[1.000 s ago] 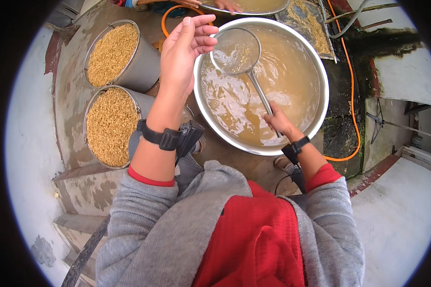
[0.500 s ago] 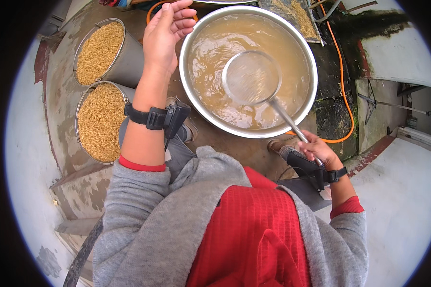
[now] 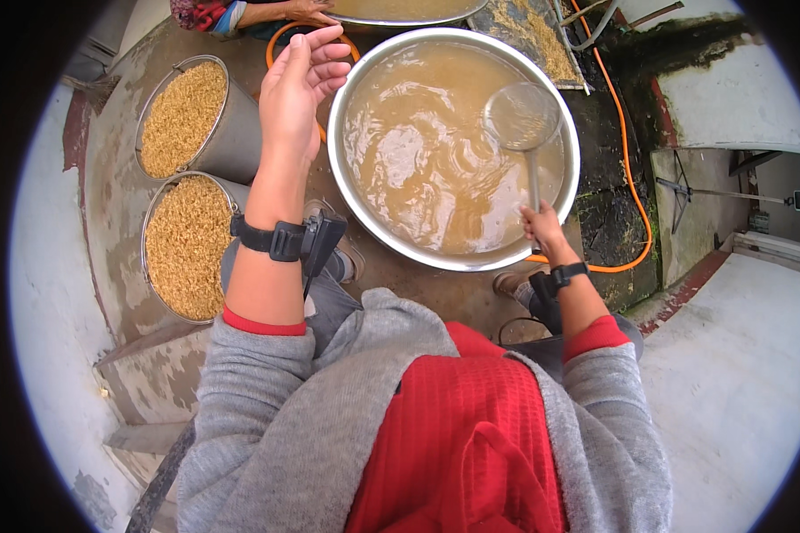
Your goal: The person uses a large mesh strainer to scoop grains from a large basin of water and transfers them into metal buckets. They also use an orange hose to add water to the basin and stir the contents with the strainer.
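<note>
Right grip (image 3: 544, 228) holds one strainer (image 3: 522, 116); two buckets (image 3: 233, 120) stand left

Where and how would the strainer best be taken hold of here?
Probably by the near end of its long handle, coming from the wearer's side and closing around it. The strainer lies with its wide round mesh head out over the basin and its slim, straight handle running back toward the wearer, where the right hand grips it.
</note>
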Available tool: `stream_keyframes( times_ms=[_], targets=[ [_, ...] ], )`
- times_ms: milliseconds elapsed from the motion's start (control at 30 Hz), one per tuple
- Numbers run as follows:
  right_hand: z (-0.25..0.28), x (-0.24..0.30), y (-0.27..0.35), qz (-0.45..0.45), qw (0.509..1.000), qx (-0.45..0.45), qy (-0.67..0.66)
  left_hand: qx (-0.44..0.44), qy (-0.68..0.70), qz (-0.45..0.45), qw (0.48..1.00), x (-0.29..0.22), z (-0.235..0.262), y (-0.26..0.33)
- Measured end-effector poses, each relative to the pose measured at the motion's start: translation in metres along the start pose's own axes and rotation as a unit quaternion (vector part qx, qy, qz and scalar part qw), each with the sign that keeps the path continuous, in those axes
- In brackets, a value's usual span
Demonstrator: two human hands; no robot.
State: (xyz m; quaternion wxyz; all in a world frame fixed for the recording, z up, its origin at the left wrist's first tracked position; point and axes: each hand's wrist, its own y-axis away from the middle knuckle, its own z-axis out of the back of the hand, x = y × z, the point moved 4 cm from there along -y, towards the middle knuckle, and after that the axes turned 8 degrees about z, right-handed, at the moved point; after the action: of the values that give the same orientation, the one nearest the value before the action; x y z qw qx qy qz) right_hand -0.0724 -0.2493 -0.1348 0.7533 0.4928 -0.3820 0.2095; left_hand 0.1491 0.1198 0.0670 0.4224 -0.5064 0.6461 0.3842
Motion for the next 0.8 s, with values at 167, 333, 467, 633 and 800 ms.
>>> stream_keyframes(
  times_ms=[167,333,467,633,800],
  targets=[
    [-0.076,0.014,0.021,-0.006,0.99,0.132,-0.048,-0.001,0.005,-0.001,1.0,0.0,0.0,0.0],
    [-0.106,0.031,0.074,-0.077,0.941,0.271,-0.188,0.012,0.005,-0.005,1.0,0.001,0.0,-0.002],
    [-0.093,0.038,0.137,-0.122,0.87,0.379,-0.291,0.003,-0.001,0.007,1.0,0.002,0.003,-0.003],
    [-0.037,0.023,0.204,-0.276,0.795,0.364,-0.398,0.006,0.013,-0.006,1.0,0.003,0.002,-0.004],
    [0.006,0.003,0.225,-0.293,0.806,0.243,-0.454,0.003,0.003,0.003,1.0,0.005,-0.003,-0.005]
  ],
)
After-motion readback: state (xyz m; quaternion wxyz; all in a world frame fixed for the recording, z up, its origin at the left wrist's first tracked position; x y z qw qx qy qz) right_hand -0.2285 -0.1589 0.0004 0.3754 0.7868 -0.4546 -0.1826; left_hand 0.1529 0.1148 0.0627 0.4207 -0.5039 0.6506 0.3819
